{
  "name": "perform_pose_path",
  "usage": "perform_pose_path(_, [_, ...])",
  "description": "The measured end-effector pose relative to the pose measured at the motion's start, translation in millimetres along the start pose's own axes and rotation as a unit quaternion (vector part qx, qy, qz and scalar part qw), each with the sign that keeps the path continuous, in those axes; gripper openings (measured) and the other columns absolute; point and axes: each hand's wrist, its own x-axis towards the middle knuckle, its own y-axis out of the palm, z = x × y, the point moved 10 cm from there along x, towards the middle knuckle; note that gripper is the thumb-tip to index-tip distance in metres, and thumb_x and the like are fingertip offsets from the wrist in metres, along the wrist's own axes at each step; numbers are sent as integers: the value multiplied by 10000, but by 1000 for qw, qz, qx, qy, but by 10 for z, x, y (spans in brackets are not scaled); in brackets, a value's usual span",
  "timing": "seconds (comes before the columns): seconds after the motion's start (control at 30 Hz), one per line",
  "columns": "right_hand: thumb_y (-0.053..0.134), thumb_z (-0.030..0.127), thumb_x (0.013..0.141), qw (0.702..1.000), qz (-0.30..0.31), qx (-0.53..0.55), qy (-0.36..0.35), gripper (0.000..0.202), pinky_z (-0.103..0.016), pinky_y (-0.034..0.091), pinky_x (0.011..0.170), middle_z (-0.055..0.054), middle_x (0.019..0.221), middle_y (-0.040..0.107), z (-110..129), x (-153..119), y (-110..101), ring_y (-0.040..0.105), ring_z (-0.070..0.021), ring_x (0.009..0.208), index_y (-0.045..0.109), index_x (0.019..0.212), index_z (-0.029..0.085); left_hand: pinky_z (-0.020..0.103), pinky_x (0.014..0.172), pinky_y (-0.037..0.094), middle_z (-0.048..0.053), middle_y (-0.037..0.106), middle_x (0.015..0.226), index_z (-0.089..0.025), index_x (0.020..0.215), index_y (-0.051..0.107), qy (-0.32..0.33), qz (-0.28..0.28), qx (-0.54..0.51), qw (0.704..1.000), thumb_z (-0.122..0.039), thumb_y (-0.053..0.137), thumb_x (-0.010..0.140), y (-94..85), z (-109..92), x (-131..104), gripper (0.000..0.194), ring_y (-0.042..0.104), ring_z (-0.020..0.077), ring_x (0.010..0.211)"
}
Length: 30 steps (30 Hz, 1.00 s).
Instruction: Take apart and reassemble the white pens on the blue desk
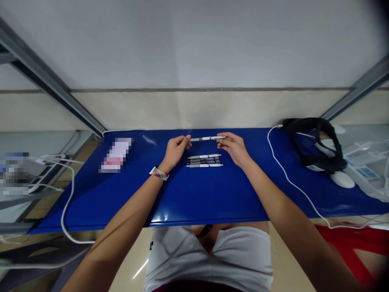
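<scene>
A white and grey pen is held level between my two hands, near the back of the blue table. My left hand pinches its left end between thumb and fingers. Its right end is in the fingers of my right hand. Just below, several similar pens lie side by side in a small stack of rows on the table, pointing left to right. Neither hand touches them.
On the left lies a blurred phone-like object. A black head strap device and a white cable are at the right. Another cable crosses the left edge. Metal posts stand at both sides.
</scene>
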Motion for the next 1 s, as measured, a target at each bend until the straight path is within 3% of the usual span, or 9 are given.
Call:
perform_pose_path(0.33, [912,469,750,1000,-29,0,-1,298,-372,617,800,-35,822,721,-24,17,-85,676,-174,761,780,862,226,336,825,556,63,780,898,-195,1018,816,-22,-7,-87,996,-499,787,906,1,91,1,325,695,194,837])
perform_pose_path(0.5, [928,442,725,999,-40,25,4,295,-397,640,817,-34,833,713,-31,14,-103,683,-185,794,768,845,225,329,806,548,59,785,891,-199,1030,827,-27,-12,-93,995,-442,811,882,-17,89,0,285,691,188,819])
perform_pose_path(1.0, [910,349,719,998,-56,40,1,285,-364,642,758,-9,830,741,-15,38,-179,710,-182,785,716,901,247,327,785,530,55,772,870,-199,1030,820,-26,-8,-95,995,-470,822,877,-15,115,7,312,679,190,804])
